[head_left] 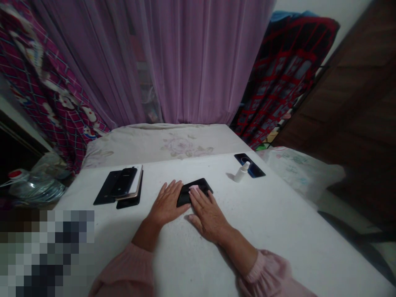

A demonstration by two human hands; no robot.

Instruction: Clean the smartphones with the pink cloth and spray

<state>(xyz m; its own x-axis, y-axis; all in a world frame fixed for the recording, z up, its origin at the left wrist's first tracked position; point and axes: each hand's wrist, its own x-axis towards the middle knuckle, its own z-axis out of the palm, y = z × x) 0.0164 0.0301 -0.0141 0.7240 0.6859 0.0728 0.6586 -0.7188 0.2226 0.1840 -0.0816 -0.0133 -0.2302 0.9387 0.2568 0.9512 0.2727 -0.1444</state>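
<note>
A black phone (201,182) lies on the white table between my hands. My left hand (166,203) braces its left end, with the fingers stretched along the far side and the thumb at the near edge. Pressed onto the phone's top by the fingers of my right hand (208,212) is a small pink cloth (194,188). The right thumb stays apart from the phone, over the table. Both hands partly cover the phone, and most of the cloth is hidden under the right fingers.
Left on the table (266,231) is a pile of several phones (124,183). A small white spray bottle (241,172) stands at the right, beside another dark phone (254,167). A purple curtain (198,62) hangs behind. Plastic bottles (37,187) are at the far left.
</note>
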